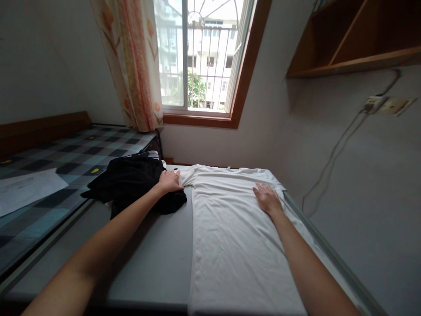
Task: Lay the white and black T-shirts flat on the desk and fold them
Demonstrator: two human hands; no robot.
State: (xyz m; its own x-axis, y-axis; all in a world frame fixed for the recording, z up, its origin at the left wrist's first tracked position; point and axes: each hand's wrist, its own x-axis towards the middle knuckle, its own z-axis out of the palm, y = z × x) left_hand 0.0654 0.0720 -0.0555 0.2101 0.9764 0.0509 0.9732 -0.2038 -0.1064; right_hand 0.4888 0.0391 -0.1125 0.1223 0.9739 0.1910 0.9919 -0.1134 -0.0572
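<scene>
On the tabletop point(151, 272), a white shirt point(237, 245) was found laid lengthwise, its near end cut off by the lower edge of the view. Shallow creases were noted along its body, and tighter ones were gathered at the far left sleeve. The step in hand was judged to be the spreading and smoothing of the shirt. The next move was judged to call for light, even pressure at the right, with the gathered sleeve drawn straight.

The right hand point(269, 199) was seen laid palm down on the right part of the shirt, fingers extended and slightly parted, with nothing grasped. The left hand point(171, 181) was placed at the end of the left sleeve, fingers bent and thumb set apart; whether the cloth was pinched could not be told. Black clothes point(131, 177) were heaped directly beside and beneath that hand, partly on the tabletop.

To the left, a paper sheet point(31, 188) was observed on the checked bed point(108, 138). Beyond, a flowered curtain point(138, 66) was hung beside a barred window point(207, 66).
</scene>
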